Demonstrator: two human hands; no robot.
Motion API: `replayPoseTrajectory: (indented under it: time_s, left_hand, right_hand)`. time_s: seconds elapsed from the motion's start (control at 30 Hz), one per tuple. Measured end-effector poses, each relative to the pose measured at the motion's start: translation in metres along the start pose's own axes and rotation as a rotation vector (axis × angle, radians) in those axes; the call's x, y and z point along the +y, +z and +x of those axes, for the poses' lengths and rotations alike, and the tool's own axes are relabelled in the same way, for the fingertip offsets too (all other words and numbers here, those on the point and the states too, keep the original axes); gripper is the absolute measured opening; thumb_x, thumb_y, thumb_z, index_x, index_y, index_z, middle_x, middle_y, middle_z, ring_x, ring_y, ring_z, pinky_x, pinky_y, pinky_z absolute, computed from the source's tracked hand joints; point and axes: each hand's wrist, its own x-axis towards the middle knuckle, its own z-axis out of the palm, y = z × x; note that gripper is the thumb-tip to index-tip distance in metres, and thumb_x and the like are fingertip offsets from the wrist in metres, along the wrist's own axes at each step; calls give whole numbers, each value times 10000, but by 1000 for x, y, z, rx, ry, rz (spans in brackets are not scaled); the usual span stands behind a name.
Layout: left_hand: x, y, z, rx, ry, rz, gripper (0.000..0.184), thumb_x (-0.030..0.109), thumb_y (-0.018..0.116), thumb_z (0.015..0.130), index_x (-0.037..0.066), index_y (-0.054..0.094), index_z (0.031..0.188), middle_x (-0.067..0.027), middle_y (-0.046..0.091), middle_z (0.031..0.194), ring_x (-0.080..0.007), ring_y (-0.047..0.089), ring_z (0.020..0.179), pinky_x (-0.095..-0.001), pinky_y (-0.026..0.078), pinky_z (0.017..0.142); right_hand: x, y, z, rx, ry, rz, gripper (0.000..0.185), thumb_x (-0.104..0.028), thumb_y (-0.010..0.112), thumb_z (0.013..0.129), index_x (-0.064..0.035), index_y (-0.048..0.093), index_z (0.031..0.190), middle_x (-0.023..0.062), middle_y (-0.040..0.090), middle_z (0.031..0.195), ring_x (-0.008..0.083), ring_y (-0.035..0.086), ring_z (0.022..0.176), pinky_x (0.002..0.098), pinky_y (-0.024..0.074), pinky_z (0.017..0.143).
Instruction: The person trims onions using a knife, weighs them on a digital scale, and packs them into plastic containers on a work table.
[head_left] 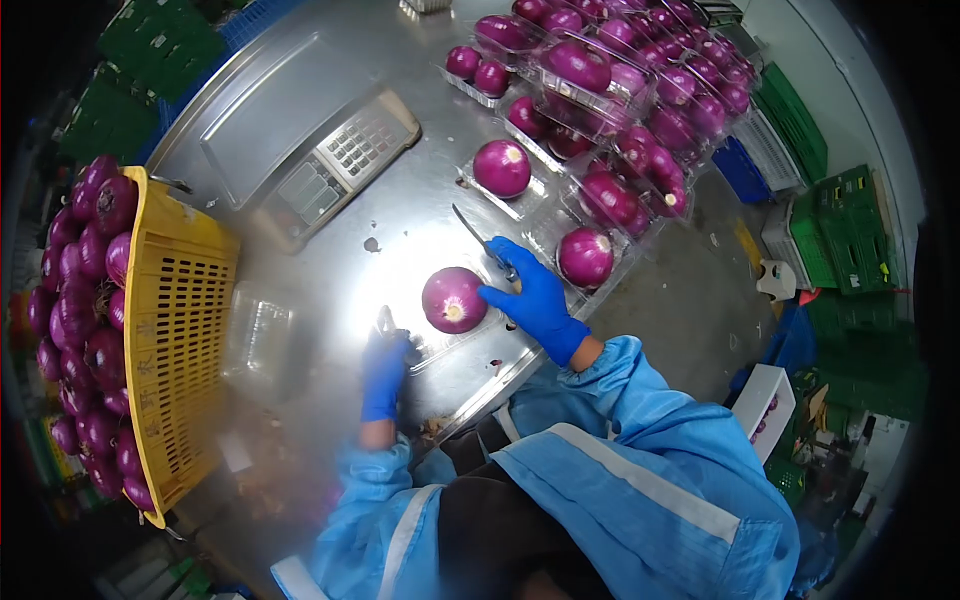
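Observation:
A large red onion (455, 300) sits at the front of the metal table, its pale cut end facing me, with what looks like a clear plastic tray edge (447, 350) beside it. My right hand (538, 305), in a blue glove, is closed on a small knife (468, 226) whose blade points away to the upper left. The thumb of that hand reaches to the onion's right side. Left of the onion, my gloved left hand (384, 372) is low by the tray edge; its fingers are hazy, and whether they grip anything is unclear.
Red onions (502, 168) in clear trays and stacked packs (610, 85) fill the right side. A scale (345, 160) stands at the back left. A yellow crate (185, 340) full of onions is at the left, near another clear tray (262, 335). Green crates (850, 220) stand beyond the table.

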Motion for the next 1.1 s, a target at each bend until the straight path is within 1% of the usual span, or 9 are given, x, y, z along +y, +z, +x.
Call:
replayPoseTrajectory:
  time_s: [0.17, 0.37, 0.47, 0.5, 0.57, 0.6, 0.73, 0.97, 1.1]
  left_hand:
    - [-13, -2, 4, 63, 76, 191, 485, -48, 498, 857, 23, 490, 1337, -104, 636, 1036, -178, 642, 834, -294, 541, 729]
    - [-1, -2, -8, -28, 101, -99, 592, -52, 453, 809, 26, 439, 1396, -120, 620, 1068, -205, 652, 874, -305, 557, 713]
    - [55, 41, -46, -65, 237, 31, 630, 54, 500, 798, 26, 403, 1420, -126, 604, 1024, -192, 647, 750, -275, 548, 643]
    - [67, 53, -48, -127, 266, 61, 629, 69, 503, 806, 25, 395, 1424, -128, 606, 1025, -189, 644, 733, -273, 546, 635]
    - [94, 82, -47, -228, 326, 119, 628, 99, 509, 822, 23, 378, 1432, -132, 609, 1028, -185, 639, 700, -269, 544, 621]
    - [113, 104, -49, -325, 316, 74, 615, 137, 523, 847, 24, 374, 1433, -142, 606, 1063, -183, 643, 736, -277, 545, 645]
    - [147, 191, -26, -549, 352, 71, 557, 138, 533, 898, 24, 385, 1423, -167, 575, 1172, -186, 637, 858, -303, 549, 715]
    - [156, 336, 41, -777, 162, -161, 524, 125, 580, 912, 41, 417, 1404, -89, 548, 1227, -162, 592, 982, -300, 538, 808]
    - [156, 367, 52, -791, 235, -198, 552, 103, 602, 894, 13, 404, 1401, -106, 553, 1207, -183, 588, 1002, -301, 477, 935]
  right_hand:
    - [23, 15, -8, -166, 361, 11, 400, -244, 650, 799, -85, 617, 1164, 170, 666, 1025, 337, 640, 948, 403, 499, 838]
    - [-17, -2, -22, -56, 227, -125, 304, -233, 645, 766, -96, 562, 1024, 179, 605, 964, 402, 617, 865, 453, 501, 770]
    - [-64, -47, -29, 47, 331, -75, 376, -162, 683, 749, -101, 581, 1106, 146, 631, 922, 298, 654, 825, 376, 524, 726]
    - [-62, -57, -33, 197, 159, 29, 357, -225, 685, 754, -102, 572, 1069, 138, 631, 928, 315, 664, 769, 402, 528, 694]
    - [-59, -92, -36, 264, 153, 8, 340, -169, 698, 751, -54, 600, 1056, 121, 663, 866, 233, 674, 715, 341, 538, 625]
    - [-52, -113, -35, 273, 125, -113, 311, -145, 691, 760, -34, 609, 1038, 111, 669, 840, 209, 674, 703, 326, 537, 605]
    - [-58, -188, -21, 483, 347, 165, 185, -123, 656, 800, -25, 620, 953, 51, 619, 690, 151, 618, 557, 274, 497, 524]
    - [18, -290, 15, 728, 351, 314, 122, -142, 635, 801, -25, 609, 819, 63, 592, 599, 132, 547, 466, 257, 413, 433]
    - [45, -299, 35, 777, 327, 418, 114, -129, 624, 796, -17, 607, 801, 80, 591, 592, 147, 546, 471, 277, 410, 436]
